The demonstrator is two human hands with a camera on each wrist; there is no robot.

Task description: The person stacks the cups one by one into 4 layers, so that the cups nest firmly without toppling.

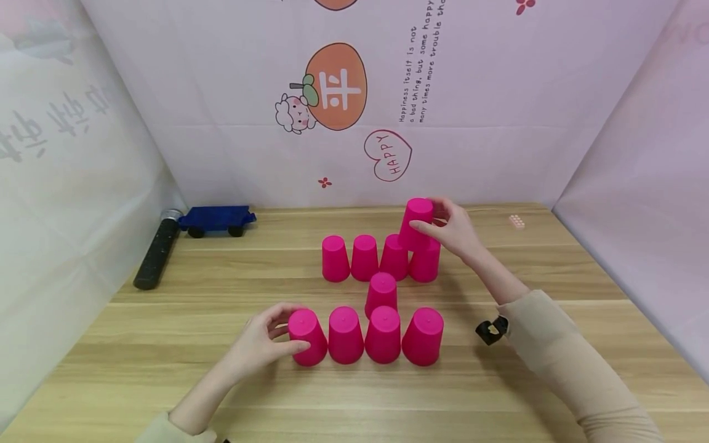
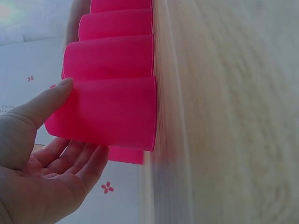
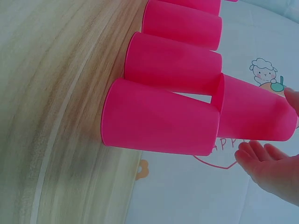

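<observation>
Upside-down pink plastic cups stand in two rows on the wooden table. My right hand (image 1: pixel 451 231) has thumb and fingers on opposite sides of an upper pink cup (image 3: pixel 257 109). That cup sits over the two rightmost cups of the back row, its rim at their tops. At the front row's left end, my left hand (image 1: pixel 260 341) is around the leftmost pink cup (image 1: pixel 308 338), thumb on its near side and fingers on its far side. Further right in that row are more cups, such as the rightmost one (image 1: pixel 423 337). A single pink cup (image 1: pixel 381 294) stands between the rows.
A blue toy wagon (image 1: pixel 217 220) and a black cylinder with a silver end (image 1: pixel 157 252) lie at the back left. A small pale pink block (image 1: pixel 517 221) is at the back right. Printed white cloth (image 1: pixel 471 92) walls the table's back and sides.
</observation>
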